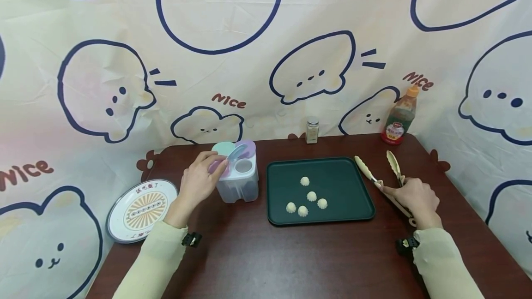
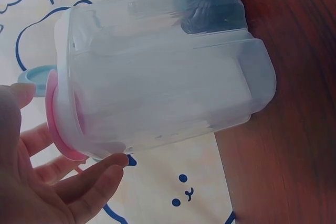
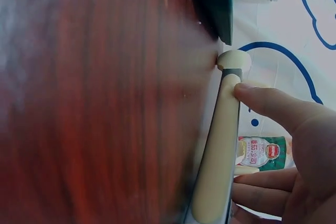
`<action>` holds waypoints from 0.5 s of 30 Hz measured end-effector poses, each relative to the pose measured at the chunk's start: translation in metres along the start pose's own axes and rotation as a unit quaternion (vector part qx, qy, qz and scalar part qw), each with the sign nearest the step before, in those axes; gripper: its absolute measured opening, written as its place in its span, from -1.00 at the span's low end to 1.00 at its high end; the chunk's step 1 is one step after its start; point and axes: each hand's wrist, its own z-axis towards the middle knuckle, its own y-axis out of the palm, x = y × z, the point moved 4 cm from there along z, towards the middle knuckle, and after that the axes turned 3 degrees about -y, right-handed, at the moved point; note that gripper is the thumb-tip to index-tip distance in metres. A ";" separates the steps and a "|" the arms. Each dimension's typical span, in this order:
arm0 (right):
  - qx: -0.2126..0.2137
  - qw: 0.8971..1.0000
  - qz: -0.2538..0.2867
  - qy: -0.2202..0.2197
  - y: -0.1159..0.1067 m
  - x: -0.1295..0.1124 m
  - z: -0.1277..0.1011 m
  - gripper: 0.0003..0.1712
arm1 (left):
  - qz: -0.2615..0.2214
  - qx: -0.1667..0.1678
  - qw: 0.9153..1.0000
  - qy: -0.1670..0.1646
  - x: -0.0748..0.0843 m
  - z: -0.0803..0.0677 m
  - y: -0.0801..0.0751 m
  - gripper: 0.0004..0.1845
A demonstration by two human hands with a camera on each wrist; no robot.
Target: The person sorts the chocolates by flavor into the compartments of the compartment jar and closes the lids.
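My left hand (image 1: 200,178) is at the top of a clear plastic seasoning box (image 1: 243,192) with coloured flip lids. Its thumb touches the raised blue lid (image 2: 38,80), and its other fingers spread loosely beside the pink lid (image 2: 55,114). A round hole shows in the box's white top below the blue lid. On the right, my right hand (image 1: 415,200) holds cream-handled tongs (image 1: 400,203) on the table, thumb against one arm and fingers by the other. The tongs' arms stand apart, tips pointing away from me.
Between the hands lies a dark green tray (image 1: 349,188) with several small cream-coloured pieces (image 1: 311,196) on it. A patterned plate (image 1: 118,220) is at the left edge. At the back stand a small glass shaker (image 1: 312,132) and a sauce bottle (image 1: 400,121), before a printed cloth.
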 end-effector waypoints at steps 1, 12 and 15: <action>0.000 1.000 0.002 -0.001 -0.001 0.000 0.000 0.01 | 0.000 0.000 1.000 -0.001 0.000 0.000 0.000 -0.38; 0.026 0.999 0.020 -0.034 -0.013 -0.003 -0.001 0.30 | 0.003 0.005 1.000 -0.003 0.002 -0.001 0.000 -0.39; 0.036 0.998 0.032 -0.041 -0.017 -0.006 -0.003 0.29 | 0.004 0.007 1.000 0.001 0.002 -0.001 -0.001 -0.40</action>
